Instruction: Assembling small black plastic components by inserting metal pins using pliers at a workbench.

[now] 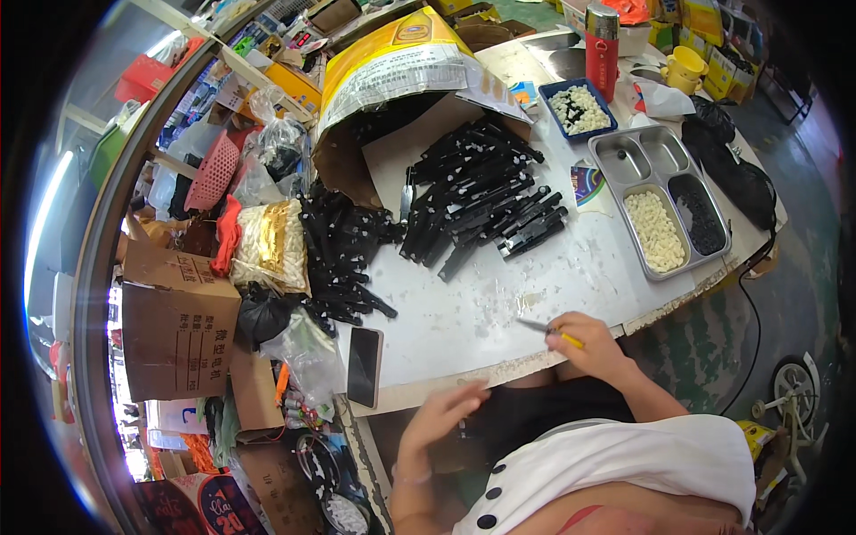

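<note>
My right hand (590, 344) is at the table's near edge, closed on a small tool (546, 329) with a yellow handle and a thin metal tip pointing left. My left hand (443, 413) hovers just below the table edge with fingers spread, holding nothing. A black phone (364, 366) lies face up on the white table (481, 303) to the left of that hand. A big stack of long black parts (481, 196) lies across the table's middle, and more black parts (343, 259) are heaped at the left.
A steel compartment tray (644, 160) at the right holds white pieces (655, 232) and black pieces (700, 216). Behind it stand a blue bin (578, 109) and a red flask (602, 40). Cardboard boxes (174, 325), bags and a pink basket (214, 169) crowd the left.
</note>
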Demonstrator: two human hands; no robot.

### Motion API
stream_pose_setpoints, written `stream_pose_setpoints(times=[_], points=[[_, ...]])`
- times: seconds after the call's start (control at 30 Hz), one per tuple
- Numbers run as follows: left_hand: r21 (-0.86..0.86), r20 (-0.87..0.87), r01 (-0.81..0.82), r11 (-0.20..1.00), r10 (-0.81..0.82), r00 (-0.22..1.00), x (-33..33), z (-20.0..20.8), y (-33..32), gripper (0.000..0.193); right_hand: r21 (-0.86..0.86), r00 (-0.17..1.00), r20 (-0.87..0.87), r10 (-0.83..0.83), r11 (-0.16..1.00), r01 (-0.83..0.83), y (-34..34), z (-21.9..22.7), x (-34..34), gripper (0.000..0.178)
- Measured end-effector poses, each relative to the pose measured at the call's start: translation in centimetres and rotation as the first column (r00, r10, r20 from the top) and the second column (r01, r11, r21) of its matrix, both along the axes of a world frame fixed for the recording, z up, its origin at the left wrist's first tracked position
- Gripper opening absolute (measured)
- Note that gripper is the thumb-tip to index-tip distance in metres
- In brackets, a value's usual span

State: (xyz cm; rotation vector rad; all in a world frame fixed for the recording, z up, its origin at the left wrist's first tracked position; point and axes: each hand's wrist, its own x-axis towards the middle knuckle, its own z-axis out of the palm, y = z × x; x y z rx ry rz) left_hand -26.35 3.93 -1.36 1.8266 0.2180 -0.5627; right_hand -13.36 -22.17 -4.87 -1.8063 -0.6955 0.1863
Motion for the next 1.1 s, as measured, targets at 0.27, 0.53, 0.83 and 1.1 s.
stream_pose_setpoints(times=[0.27, 0.53, 0.83, 1.1], points=[[0.506, 0.857, -0.517, 0.690, -0.333, 0.395, 22.2, -0.9, -5.6, 0.031, 0.073, 0.995, -0.035, -0.093, 0.993, 0.096, -0.2, 1.9, -1.6, 0.021], [0.304, 0.947, -0.468, 0.830, -0.210, 0.244, 21.1, -3.0, -6.1, 0.032, -0.058, 0.870, 0.295, -0.395, 0.901, 0.429, -0.8, 0.9, 1.6, 0.019], [0.336, 0.936, -0.584, 0.739, -0.196, 0.291, 15.2, -1.6, -6.7, 0.032, -0.031, 0.921, 0.248, -0.300, 0.948, 0.317, 2.6, 2.1, 2.7, 0.021], [0.273, 0.871, -0.471, 0.839, -0.007, 0.492, 11.7, -0.8, -6.1, 0.022, 0.002, 0.890, 0.408, -0.205, 0.975, 0.224, 3.5, 0.8, 2.3, 0.018]])
